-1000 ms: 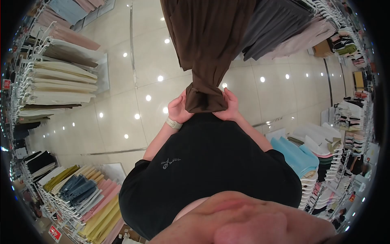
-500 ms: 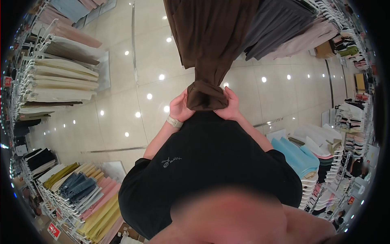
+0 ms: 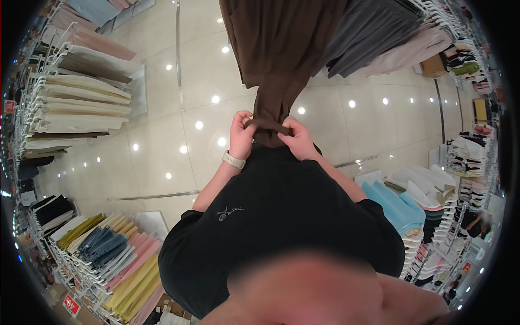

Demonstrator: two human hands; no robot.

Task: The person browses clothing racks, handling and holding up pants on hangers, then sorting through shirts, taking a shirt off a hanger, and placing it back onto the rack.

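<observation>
A pair of brown trousers hangs down from the top of the head view, with one leg end pulled toward my chest. My left hand, with a pale watch on its wrist, pinches the left side of the leg's hem. On the opposite side, my right hand grips the same hem, thumb and fingers closed on the cloth. Between them the edge is stretched into a narrow band, and the leg's end hangs just below it, in front of my black shirt.
Dark grey trousers and pink garments hang right of the brown ones. Racks of cream trousers stand at left, jeans at lower left, blue garments at lower right. Shiny tiles cover the floor.
Both hands have turned and now pinch the hem from above, slightly closer together. The cuff, open toward me before, is now drawn into a flat band and sits a little higher.
</observation>
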